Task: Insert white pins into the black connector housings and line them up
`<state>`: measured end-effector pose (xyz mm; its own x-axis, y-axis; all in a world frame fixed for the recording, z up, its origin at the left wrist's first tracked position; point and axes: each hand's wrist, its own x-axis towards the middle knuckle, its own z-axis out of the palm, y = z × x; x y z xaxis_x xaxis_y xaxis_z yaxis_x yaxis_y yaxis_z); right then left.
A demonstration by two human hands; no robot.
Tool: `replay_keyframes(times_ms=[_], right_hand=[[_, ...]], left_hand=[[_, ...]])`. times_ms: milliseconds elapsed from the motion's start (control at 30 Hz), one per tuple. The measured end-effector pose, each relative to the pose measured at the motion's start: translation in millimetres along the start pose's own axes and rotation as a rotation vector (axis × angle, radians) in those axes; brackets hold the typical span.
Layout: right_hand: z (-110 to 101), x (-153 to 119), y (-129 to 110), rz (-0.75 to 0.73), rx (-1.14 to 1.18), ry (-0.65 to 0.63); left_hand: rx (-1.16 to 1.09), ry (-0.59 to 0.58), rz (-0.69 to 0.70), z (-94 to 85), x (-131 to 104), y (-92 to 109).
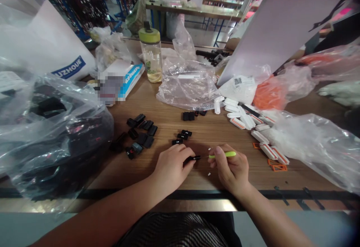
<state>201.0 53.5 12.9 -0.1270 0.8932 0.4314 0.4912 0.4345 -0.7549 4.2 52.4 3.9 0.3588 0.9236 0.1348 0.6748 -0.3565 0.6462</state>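
My left hand is closed around a small black plastic connector housing, held just above the wooden table. In my right hand is a small screwdriver with a yellow-green handle, gripped between thumb and fingers. Its thin shaft points left at the end of the housing; whether the tip touches cannot be made out. Two tiny white pieces lie near my right hand, one of them a white bit below the screwdriver. Beyond my left hand sit several small black connectors.
Several black housings are scattered on the left beside a large clear bag. White connector strips and orange frames lie at the right. A bottle and a plastic bag stand behind. The table's dark front edge runs below my wrists.
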Motion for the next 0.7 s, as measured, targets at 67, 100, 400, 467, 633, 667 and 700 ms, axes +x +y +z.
replay_keyframes(times_ms=[67, 100, 400, 467, 633, 667, 700], right_hand=[[0.1, -0.7, 0.7, -0.003, 0.005, -0.006], [0.2, -0.8, 1.0, 0.000, 0.010, -0.003], [1.1, -1.6, 2.4, -0.002, 0.008, 0.008], [1.2, -1.4, 2.5, 0.000, -0.002, 0.002], [0.5, 1.3, -0.8, -0.056, -0.064, -0.033], [0.3, 1.8, -2.0, -0.062, -0.082, -0.035], [0.0, 2.2, -3.0, -0.065, -0.098, -0.037]], left_hand=[[0.000, 0.006, 0.004, 0.5, 0.0, -0.5], [0.000, 0.007, 0.005, 0.9, 0.1, -0.8], [0.007, 0.006, 0.000, 2.0, -0.7, -1.5], [-0.002, 0.004, -0.001, 1.4, -0.4, -1.1], [-0.014, 0.012, 0.002, 1.7, 0.0, -0.9], [-0.012, 0.015, 0.004, 2.1, 0.0, -1.1], [-0.010, 0.016, 0.005, 2.5, -0.1, -1.2]])
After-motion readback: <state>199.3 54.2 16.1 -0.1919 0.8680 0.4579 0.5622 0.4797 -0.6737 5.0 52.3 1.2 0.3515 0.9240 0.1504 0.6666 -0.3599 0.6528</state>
